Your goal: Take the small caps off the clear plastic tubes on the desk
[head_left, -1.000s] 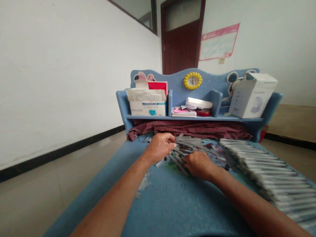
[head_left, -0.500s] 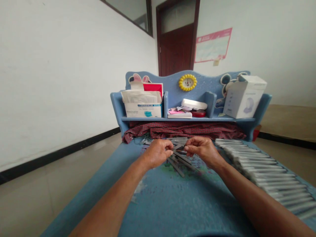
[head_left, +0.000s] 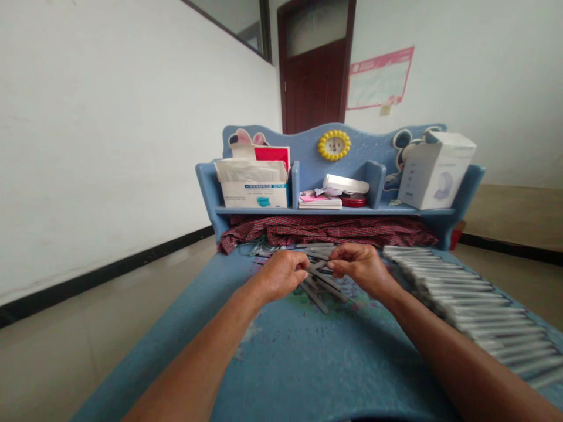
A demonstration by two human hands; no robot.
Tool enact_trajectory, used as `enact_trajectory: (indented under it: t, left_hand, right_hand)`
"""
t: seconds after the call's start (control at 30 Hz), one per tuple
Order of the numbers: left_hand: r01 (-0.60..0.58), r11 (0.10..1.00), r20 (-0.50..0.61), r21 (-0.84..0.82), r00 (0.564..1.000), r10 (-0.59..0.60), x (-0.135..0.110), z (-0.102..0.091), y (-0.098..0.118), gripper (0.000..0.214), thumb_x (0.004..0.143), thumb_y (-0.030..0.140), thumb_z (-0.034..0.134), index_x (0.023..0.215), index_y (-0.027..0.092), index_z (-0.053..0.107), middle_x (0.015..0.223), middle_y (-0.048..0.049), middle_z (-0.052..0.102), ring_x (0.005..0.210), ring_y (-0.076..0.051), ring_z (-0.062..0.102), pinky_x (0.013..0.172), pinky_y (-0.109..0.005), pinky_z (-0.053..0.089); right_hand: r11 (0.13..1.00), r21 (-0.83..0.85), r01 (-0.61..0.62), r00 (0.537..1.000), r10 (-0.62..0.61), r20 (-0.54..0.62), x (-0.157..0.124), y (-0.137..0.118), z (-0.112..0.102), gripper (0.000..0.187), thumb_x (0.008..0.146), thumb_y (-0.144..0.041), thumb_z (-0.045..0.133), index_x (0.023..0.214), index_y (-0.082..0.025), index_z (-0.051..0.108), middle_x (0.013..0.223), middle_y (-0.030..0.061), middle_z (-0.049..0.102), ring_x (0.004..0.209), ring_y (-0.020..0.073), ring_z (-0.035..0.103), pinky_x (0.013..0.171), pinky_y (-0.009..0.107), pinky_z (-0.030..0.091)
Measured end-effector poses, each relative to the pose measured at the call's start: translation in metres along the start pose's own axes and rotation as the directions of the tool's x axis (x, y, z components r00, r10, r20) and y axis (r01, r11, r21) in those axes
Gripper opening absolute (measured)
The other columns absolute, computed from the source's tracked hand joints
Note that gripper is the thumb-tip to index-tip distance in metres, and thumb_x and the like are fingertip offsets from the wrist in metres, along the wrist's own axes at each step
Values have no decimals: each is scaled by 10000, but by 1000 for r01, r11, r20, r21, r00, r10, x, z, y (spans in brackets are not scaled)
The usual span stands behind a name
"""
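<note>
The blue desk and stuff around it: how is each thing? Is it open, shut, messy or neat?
Left hand, fingers and thumb curled in, exact grip unclear
Right hand, finger and thumb drawn together, exact grip unclear
Loose sticks, jumbled
Row of sticks, laid side by side
Mask box, open
White box, standing upright
Plaid cloth, crumpled
Door, looks shut
Yellow-rimmed dial, too small to read

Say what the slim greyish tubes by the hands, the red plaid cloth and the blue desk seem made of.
Slim greyish tubes: probably plastic, smooth-looking, judging by their straight, uniform shape; blur leaves this open.
Red plaid cloth: woven fabric, matt, bunched in soft folds.
Blue desk: painted, perhaps wood; the continuous, stained blue coat hides the core.
</note>
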State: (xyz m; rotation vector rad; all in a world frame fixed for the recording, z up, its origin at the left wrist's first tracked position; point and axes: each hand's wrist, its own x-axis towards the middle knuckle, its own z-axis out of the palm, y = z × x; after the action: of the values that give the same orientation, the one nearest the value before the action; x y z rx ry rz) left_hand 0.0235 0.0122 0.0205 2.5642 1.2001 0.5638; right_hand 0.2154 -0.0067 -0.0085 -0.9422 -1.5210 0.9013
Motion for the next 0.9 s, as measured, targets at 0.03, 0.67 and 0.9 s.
enact_trajectory:
  t: [0.03, 0.67, 0.9]
  left_hand:
    - [-2, 1000, 0, -1, 1000, 2, 0, 0, -1, 130, 689, 191, 504, 731, 164, 624, 627, 17, 575, 620, -117, 505, 562, -200, 334]
    - [53, 991, 346, -125, 938, -7, -4, -11, 1, 122, 614, 166, 510, 683, 139, 607, 538, 50, 457, 526, -91, 419, 495, -192, 279]
    - [178, 969, 455, -170, 887, -83, -8, -18, 2, 130, 582, 185, 525, 682, 141, 596, 531, 53, 463, 502, -88, 411, 473, -193, 295]
  right_hand:
    - [1000, -7, 0, 1000, 0, -3, 0, -1, 0, 228, 593, -337, 694, 635, -137, 594, 461, -30, 545, 417, 73, 469, 429, 198, 379]
    - [986, -92, -140, 949, 160, 270, -5, 10, 2, 179, 658, -305, 624, 647, -130, 588, 501, -27, 536, 406, 71, 481, 408, 181, 364]
    - [968, -120, -218, 899, 247, 362, -8, 9, 6, 209, 643, -313, 642, 720, -126, 587, 529, -31, 547, 396, 57, 476, 389, 162, 372]
